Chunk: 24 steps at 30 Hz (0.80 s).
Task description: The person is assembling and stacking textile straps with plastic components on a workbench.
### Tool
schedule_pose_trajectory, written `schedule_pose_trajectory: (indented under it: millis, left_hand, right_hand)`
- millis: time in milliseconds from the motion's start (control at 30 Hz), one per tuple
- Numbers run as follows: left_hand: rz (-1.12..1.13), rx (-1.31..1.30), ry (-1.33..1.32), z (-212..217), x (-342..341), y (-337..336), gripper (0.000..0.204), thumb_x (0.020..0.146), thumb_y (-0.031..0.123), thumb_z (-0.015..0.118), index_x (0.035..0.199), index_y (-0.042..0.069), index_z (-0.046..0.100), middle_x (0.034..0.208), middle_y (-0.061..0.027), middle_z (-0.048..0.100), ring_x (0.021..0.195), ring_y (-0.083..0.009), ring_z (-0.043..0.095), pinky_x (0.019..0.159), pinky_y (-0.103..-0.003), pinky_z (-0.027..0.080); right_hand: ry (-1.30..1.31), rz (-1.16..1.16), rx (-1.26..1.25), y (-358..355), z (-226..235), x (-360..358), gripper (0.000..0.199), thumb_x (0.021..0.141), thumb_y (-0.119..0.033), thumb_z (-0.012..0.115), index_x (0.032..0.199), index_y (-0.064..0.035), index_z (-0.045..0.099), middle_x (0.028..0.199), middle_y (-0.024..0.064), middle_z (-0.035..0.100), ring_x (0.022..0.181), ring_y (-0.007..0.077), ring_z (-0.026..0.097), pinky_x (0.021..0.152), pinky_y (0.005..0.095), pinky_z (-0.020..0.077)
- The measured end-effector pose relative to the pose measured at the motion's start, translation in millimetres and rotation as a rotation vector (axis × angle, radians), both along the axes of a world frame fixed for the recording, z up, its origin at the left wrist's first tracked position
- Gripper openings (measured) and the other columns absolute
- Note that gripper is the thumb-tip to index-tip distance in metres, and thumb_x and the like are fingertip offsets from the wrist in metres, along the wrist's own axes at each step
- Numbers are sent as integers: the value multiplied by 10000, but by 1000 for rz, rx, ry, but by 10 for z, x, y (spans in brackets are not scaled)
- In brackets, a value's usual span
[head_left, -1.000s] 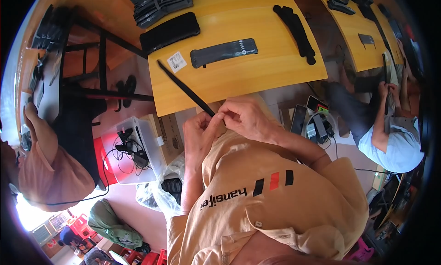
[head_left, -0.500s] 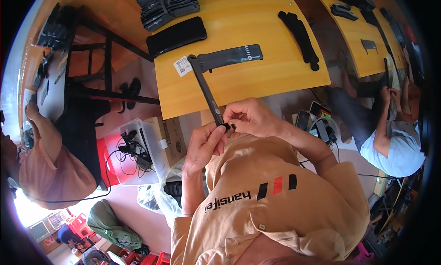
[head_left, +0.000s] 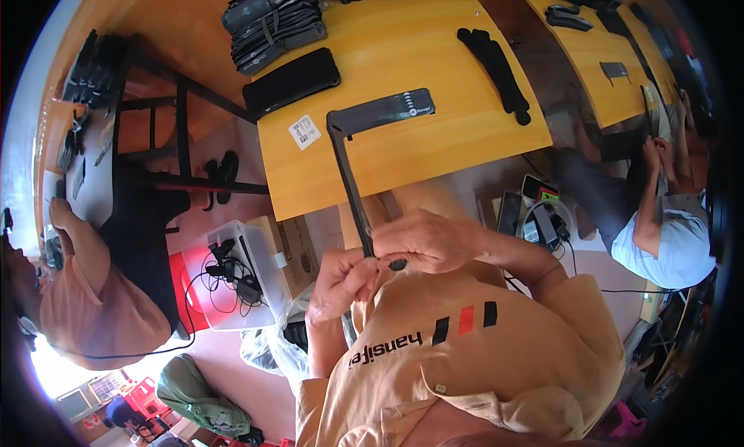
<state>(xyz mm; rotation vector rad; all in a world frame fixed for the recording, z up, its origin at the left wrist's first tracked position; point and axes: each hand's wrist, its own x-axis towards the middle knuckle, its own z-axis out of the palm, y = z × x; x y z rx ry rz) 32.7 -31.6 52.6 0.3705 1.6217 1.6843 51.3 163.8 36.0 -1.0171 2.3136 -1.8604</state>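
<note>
A narrow black strap (head_left: 350, 183) runs from the left end of a flat dark fabric piece (head_left: 380, 113) on the table, over the near edge and down to my hands. My left hand (head_left: 342, 283) pinches the strap's lower end between thumb and fingers. Right beside it, my right hand (head_left: 434, 241) is closed at the same end, its fingertips bent inward. A small dark rounded tip (head_left: 397, 265) pokes out below the right fingers; whether it belongs to the strap I cannot tell. A white printed label (head_left: 304, 132) lies left of the fabric piece.
On the yellow table (head_left: 457, 137) lie a black pouch (head_left: 293, 82), a bundled black stack (head_left: 275, 30) and long black pieces (head_left: 496, 75). A clear bin of cables (head_left: 236, 272) stands lower left. People sit at left and right, a person's pale-blue sleeve (head_left: 659, 249) at right.
Both hands have come down toward my body with the strap's end. The fabric piece has shifted a little on the table, and the strap's top no longer touches the white label.
</note>
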Motion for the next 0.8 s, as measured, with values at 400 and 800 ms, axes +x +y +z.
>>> schedule_pose_trajectory:
  millis: [400,800]
  left_hand:
    - [-44,103,-251,-118,65,43,322,795,67,432,1087,-54,493,860,-153,616,729,-207,620,629,-256,489]
    - [-298,-8,-356,-221,-187,-91,256,869,17,431,1103,-75,478,847,-174,629,645,-205,633,592,-260,516]
  right_hand:
    - [-653,68,-457,120,36,14,193,823,-112,460,641,-52,434,512,-9,419,453,46,395,416,202,286]
    - [-865,171,-542,267,-160,-24,147,812,-83,477,685,-14,503,538,19,494,415,78,458,395,208,354]
